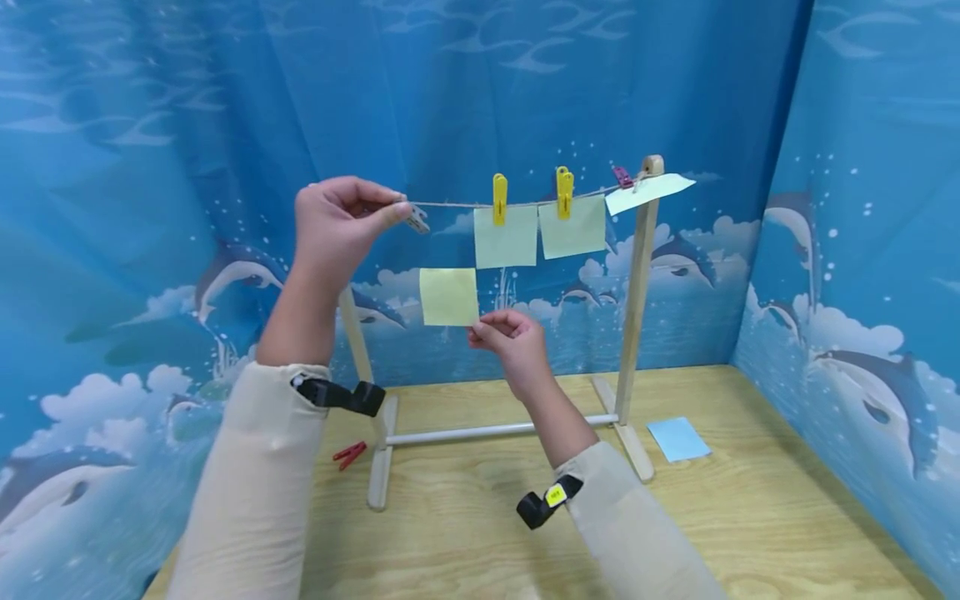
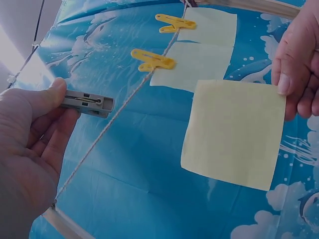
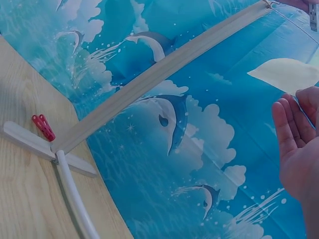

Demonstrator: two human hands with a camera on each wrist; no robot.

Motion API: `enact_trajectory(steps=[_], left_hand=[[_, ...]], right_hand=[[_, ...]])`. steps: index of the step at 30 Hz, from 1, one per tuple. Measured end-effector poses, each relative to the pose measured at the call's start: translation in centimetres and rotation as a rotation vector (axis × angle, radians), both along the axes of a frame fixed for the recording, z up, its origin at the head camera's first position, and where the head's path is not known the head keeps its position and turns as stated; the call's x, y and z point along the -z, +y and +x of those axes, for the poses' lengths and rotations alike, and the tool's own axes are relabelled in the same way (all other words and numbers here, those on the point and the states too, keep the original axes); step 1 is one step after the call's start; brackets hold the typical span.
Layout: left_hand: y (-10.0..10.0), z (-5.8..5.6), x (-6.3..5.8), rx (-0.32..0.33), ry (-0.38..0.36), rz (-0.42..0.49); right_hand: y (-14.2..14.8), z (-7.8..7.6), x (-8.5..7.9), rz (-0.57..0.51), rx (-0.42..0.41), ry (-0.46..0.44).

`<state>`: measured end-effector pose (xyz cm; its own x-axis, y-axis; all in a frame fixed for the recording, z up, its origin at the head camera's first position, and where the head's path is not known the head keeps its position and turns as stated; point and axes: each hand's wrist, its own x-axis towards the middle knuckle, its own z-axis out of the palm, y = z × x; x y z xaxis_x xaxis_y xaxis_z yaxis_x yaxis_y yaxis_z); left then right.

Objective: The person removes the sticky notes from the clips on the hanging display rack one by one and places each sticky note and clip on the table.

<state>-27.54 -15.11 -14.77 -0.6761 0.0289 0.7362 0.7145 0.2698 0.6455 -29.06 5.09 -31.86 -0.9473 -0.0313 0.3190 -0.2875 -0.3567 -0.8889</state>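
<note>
My left hand pinches a grey clothespin by one end between thumb and fingers, near the left end of the string. With thumb and fingers, my right hand pinches the lower right corner of a pale yellow paper note. That note is below the string and apart from it. Two pale green notes, one on the left and one on the right, hang under yellow clothespins. At the right end, another pale note sticks out tilted by a purple clothespin.
A wooden post holds up the string on the right, and a white rod joins the stand's feet. On the table lie a red clothespin by the left foot and a blue note at the right. Blue dolphin-print curtains hang behind.
</note>
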Motion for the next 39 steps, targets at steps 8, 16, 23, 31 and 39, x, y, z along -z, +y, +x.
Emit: enact_trajectory(steps=[8, 16, 23, 31, 39], left_hand=[[-1.0, 0.2, 1.8, 0.052, -0.020, 0.060], [-1.9, 0.8, 3.7, 0.039, -0.055, 0.082], [-2.5, 1.2, 5.9, 0.006, -0.121, 0.025], [-2.7, 1.6, 7.8, -0.025, -0.210, 0.000], [-3.1, 1.8, 9.4, -0.008, -0.208, 0.021]], right_hand=[[0.8, 0.5, 1.1, -0.027, 0.024, -0.015], [2.0, 1.0, 2.0, -0.011, 0.054, -0.022], [3.2, 1.4, 3.0, -0.038, 0.055, 0.003], [4.2, 1.7, 3.8, -0.061, 0.076, 0.014], [5.2, 2.3, 4.3, -0.070, 0.098, 0.001]])
